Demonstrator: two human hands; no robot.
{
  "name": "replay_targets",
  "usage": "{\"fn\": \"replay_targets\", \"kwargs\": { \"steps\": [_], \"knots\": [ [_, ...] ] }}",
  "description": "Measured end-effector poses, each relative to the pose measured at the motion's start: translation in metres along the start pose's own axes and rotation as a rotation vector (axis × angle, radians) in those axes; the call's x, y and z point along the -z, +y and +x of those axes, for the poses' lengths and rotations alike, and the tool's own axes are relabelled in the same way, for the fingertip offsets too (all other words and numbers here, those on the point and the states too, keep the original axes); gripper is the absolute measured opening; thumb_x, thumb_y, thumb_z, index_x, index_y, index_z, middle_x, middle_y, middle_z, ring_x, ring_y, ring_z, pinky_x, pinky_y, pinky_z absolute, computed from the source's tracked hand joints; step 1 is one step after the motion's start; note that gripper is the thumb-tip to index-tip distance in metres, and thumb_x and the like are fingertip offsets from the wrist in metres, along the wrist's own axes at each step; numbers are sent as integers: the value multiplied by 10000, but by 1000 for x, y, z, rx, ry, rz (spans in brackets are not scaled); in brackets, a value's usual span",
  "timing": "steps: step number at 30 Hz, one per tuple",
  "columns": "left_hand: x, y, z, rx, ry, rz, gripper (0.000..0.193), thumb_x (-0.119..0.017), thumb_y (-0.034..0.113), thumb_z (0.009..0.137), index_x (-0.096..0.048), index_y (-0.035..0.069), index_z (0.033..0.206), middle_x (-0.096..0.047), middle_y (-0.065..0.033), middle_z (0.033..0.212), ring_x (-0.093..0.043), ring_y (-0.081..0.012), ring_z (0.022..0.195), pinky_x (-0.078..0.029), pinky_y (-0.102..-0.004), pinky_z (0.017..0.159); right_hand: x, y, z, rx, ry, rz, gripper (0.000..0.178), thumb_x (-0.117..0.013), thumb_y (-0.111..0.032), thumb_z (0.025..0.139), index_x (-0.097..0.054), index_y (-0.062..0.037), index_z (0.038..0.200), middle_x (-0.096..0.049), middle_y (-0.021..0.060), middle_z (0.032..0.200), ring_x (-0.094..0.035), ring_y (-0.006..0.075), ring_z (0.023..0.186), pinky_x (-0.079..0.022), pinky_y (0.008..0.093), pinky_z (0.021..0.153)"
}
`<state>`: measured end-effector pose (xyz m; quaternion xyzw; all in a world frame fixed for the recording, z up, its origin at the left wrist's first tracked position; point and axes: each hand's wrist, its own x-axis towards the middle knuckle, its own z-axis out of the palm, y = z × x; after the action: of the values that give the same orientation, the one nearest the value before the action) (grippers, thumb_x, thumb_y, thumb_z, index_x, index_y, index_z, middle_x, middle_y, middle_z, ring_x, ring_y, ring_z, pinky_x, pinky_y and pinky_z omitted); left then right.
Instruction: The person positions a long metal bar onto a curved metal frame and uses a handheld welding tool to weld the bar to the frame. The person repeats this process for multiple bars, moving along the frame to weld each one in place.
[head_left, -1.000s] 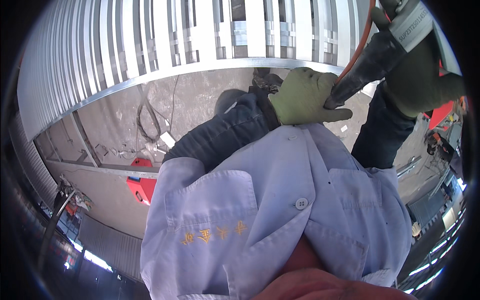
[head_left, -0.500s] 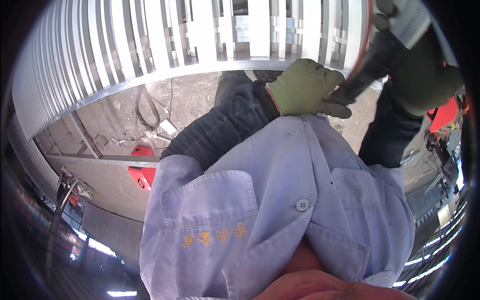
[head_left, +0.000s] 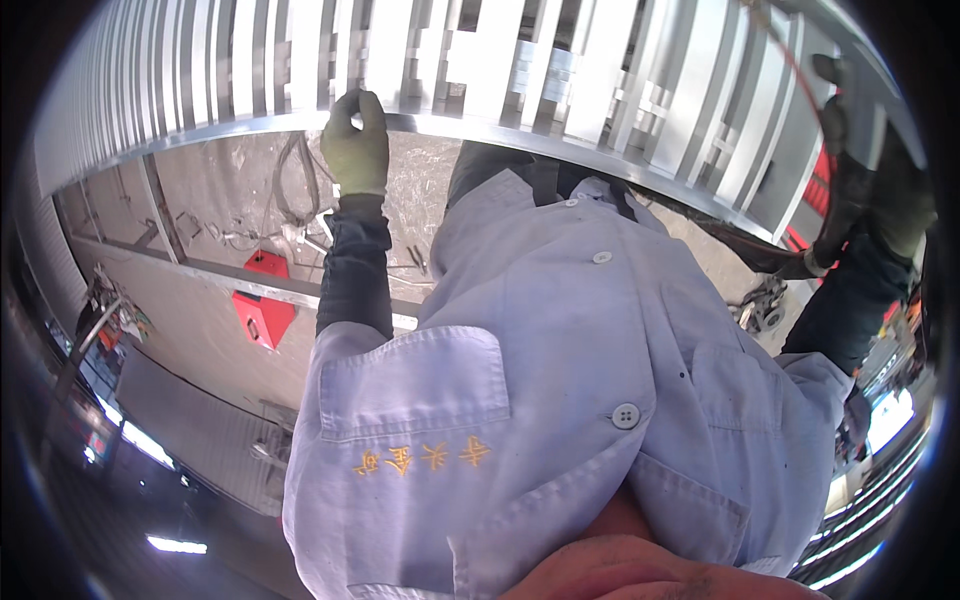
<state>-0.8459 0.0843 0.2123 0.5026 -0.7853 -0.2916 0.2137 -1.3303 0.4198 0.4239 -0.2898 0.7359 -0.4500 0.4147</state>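
My left hand (head_left: 357,160), in a green glove, is at the near edge of a slatted metal panel (head_left: 440,122). Its fingers curl over the bright edge rail, with a small gap showing between thumb and forefinger. At the far right, my right hand (head_left: 905,200), also gloved and partly in shadow, is closed around a grey tool (head_left: 868,92). Two dark fingertips show along the tool's near side, but its kind is hard to make out. A thick black cable (head_left: 840,225) hangs beside this hand, and a thin orange hose (head_left: 795,65) runs over the slats.
Below the panel, a red box (head_left: 265,315) stands on the concrete floor (head_left: 215,345) beyond a metal frame bar (head_left: 225,280). A coiled cable (head_left: 290,180) lies near scattered scraps. A small wheeled item (head_left: 765,305) is at the right, and corrugated sheeting (head_left: 190,420) at the lower left.
My left hand has let go of the tool's dark end and moved left to the panel's edge. My right hand has shifted outward right with the tool, and the view has turned somewhat.
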Motion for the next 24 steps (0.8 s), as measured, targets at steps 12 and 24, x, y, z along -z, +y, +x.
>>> {"fn": "replay_targets", "kwargs": {
  "steps": [12,24],
  "knots": [
    [-41,-62,75,324,339,448,738,-543,594,928,-656,22,1381,-620,-172,1461,-360,-380,1509,-179,-579,1266,-183,-12,65,-412,-313,220,923,-363,-810,1033,-647,7,1353,-671,73,826,-590,138,727,-478,292,661],
    [-36,-41,76,330,295,394,737,-515,648,952,-714,41,1319,-635,-164,1444,-327,-395,1544,-127,-605,1276,-195,11,97,-447,-492,102,929,-270,-763,1073,-569,17,1479,-735,130,1052,-576,145,720,-483,300,639]
  ]
}}
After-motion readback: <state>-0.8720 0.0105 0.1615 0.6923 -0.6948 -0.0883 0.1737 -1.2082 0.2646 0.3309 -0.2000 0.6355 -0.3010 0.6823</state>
